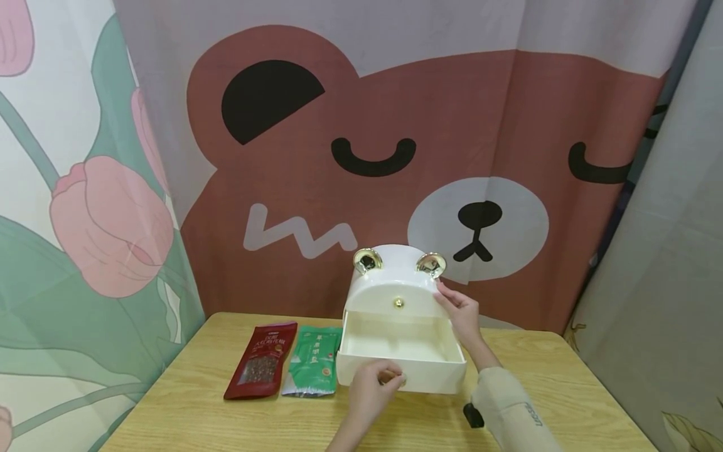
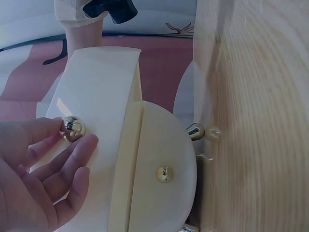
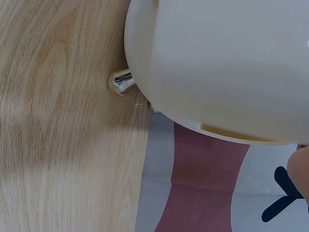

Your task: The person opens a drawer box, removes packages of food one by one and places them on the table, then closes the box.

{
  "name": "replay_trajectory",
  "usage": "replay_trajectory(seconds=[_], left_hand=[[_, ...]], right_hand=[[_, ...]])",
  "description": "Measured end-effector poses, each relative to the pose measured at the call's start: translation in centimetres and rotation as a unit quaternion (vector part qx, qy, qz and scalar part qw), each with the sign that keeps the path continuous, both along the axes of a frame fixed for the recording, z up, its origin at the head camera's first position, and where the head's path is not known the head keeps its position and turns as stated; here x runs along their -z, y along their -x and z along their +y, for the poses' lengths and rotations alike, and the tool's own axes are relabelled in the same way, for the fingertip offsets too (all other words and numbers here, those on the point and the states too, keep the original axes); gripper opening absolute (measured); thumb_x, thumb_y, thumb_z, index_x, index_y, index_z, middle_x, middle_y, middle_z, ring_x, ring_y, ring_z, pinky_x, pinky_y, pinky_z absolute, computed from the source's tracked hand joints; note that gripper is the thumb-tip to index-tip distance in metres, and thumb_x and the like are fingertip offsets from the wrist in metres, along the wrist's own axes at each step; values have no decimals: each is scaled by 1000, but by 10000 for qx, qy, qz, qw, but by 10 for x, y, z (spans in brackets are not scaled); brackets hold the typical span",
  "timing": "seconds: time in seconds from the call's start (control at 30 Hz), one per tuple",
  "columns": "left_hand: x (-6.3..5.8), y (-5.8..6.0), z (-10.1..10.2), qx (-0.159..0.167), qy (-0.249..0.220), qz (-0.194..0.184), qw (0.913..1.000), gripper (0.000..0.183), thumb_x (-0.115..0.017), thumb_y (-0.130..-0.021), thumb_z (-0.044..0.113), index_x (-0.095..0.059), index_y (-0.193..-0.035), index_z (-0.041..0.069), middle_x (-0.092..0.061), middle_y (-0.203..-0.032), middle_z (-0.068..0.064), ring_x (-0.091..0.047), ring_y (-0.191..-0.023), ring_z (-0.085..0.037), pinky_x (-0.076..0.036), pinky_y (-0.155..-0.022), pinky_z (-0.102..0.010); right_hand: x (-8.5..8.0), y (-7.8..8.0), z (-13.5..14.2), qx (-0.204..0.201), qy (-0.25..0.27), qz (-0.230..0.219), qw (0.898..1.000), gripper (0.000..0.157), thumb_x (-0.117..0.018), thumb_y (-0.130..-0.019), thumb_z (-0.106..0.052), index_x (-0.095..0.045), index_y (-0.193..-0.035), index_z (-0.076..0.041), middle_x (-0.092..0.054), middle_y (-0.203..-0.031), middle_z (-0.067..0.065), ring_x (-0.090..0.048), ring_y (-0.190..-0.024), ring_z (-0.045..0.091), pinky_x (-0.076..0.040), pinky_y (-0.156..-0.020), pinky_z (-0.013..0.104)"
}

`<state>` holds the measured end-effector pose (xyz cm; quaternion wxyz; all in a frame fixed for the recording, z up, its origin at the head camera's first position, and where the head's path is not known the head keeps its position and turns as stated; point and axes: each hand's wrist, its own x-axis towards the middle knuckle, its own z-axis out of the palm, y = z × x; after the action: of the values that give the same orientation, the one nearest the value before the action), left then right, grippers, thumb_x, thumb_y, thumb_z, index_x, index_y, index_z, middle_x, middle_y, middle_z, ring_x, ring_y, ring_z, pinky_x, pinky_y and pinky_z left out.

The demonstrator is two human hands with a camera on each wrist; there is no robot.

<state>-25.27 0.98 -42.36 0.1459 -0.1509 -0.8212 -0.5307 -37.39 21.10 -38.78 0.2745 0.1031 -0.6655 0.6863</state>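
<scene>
A white box (image 1: 395,276) with two gold, ear-like knobs on top stands on the table. Its lower drawer (image 1: 435,373) is pulled out toward me, and the drawer's pale inner floor shows. My left hand (image 1: 369,389) pinches the small gold knob (image 2: 73,126) on the drawer front between thumb and fingertips. At the box's upper right side, my right hand (image 1: 463,317) rests its extended fingers against the shell, just below the right ear. In the right wrist view only a bit of that hand (image 3: 300,169) shows at the edge.
Left of the box lie a dark red packet (image 1: 262,364) with a see-through window and a green packet (image 1: 313,361), side by side on the wooden table (image 1: 542,376). A bear-print curtain (image 1: 282,188) hangs behind the table. A black device (image 1: 473,415) sits by the right sleeve.
</scene>
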Motion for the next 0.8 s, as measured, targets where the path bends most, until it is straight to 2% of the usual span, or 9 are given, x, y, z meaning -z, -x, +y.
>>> replay_trajectory(seconds=[0.2, 0.33, 0.53, 0.8], left_hand=[[1, 1, 2, 106, -169, 42, 9998, 6, -72, -72, 10, -66, -73, 12, -63, -68, 7, -52, -54, -1, -42, -49, -19], [3, 1, 3, 195, -659, -38, 9976, 6, -72, -72, 5, -67, -74, 7, -62, -69, 3, -54, -54, -3, -44, -49, -18], [8, 1, 5, 252, -1766, -475, 9828, 7, -72, -71, 1, -66, -75, 0, -63, -71, -3, -59, -57, -10, -48, -49, -20], [15, 7, 9, 231, -2467, -904, 9646, 10, -73, -69, -1, -66, -76, -3, -64, -69, -7, -59, -52, -14, -50, -50, -25]], right_hand=[[1, 0, 0, 31, 47, -71, 10000, 37, -69, -77, -12, -59, -106, 9, -58, -110, 8, -57, -97, 3, -46, -74, 19], [2, 0, 0, 36, 61, -47, 10000, 36, -69, -77, -11, -60, -106, 8, -58, -110, 10, -57, -97, 3, -46, -75, 19], [3, 0, 1, 17, 48, -33, 10000, 36, -69, -77, -11, -60, -106, 8, -57, -110, 11, -57, -97, 3, -46, -74, 20], [0, -1, 0, -5, -6, -62, 10000, 37, -68, -78, -13, -59, -107, 9, -58, -111, 6, -56, -98, 2, -46, -74, 19]])
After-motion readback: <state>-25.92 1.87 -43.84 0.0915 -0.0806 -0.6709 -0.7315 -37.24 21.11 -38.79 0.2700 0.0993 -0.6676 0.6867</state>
